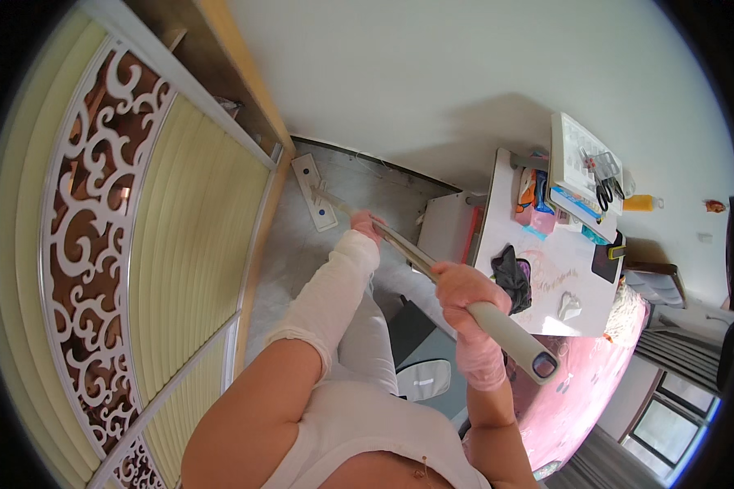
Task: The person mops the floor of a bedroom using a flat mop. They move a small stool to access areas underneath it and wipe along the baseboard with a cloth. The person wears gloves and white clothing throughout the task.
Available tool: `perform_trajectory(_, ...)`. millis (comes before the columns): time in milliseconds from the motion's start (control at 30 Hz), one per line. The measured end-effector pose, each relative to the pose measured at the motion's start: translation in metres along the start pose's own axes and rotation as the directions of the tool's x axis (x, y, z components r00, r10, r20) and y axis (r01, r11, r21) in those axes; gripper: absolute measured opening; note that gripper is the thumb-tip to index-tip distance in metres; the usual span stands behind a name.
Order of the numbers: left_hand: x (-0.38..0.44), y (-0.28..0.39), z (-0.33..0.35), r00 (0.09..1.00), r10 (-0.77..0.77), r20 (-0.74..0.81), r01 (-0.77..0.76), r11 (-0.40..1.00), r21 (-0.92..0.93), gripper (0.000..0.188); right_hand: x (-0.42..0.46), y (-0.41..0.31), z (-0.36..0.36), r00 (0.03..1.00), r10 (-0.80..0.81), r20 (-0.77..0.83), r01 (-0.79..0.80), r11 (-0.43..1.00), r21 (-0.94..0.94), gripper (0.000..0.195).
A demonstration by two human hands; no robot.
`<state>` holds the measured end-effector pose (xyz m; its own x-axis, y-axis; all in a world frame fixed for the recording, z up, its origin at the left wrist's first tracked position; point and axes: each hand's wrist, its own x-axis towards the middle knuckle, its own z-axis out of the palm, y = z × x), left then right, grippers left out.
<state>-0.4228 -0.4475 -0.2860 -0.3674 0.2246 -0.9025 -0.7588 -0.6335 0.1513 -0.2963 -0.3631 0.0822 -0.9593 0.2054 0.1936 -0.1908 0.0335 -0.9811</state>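
A flat mop with a pale handle (407, 247) runs diagonally across the middle of the view. Its long rectangular head (315, 192) rests on the grey floor, close to the wardrobe base and the wall corner. Low on the pole, my left hand (367, 225) is wrapped around it, with a loose white sleeve covering the forearm. My right hand (471, 293), in a thin pinkish glove, grips the thick upper part of the handle. The handle's hollow-looking end (545, 365) sticks out past that hand towards me.
At left stands a wardrobe with slatted sliding doors (196, 214) and a white scrollwork panel (92, 263). A white desk (550, 305) at right bears a dark cloth pouch (512, 278) and an organizer tray (581, 159) with scissors. Beyond lies a pink bedspread (563, 397). A thin cable (370, 165) lies along the wall.
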Motion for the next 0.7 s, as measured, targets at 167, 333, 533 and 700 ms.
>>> perform_trajectory(167,0.032,-0.066,0.024,0.979,0.204,0.023,-0.152,0.646,0.748,0.024,-0.029,0.005,-0.043,0.933,0.042,-0.356,-0.066,0.996,-0.057,0.008)
perform_trajectory(333,0.060,-0.080,-0.013,0.887,-0.112,0.447,-0.354,-0.786,0.507,0.024,-0.053,0.019,-0.059,0.851,0.024,-0.525,-0.030,1.000,-0.003,0.006)
perform_trajectory(533,-0.039,-0.130,0.036,0.907,-0.304,0.290,-0.343,-0.935,0.093,0.031,-0.108,0.002,-0.058,0.590,0.160,-0.792,-0.149,0.985,0.087,0.009)
perform_trajectory(700,-0.075,-0.141,0.012,0.881,-0.437,0.184,-0.443,-0.623,0.645,0.027,-0.147,-0.027,-0.042,0.368,0.239,-0.898,-0.103,0.971,0.216,0.006)
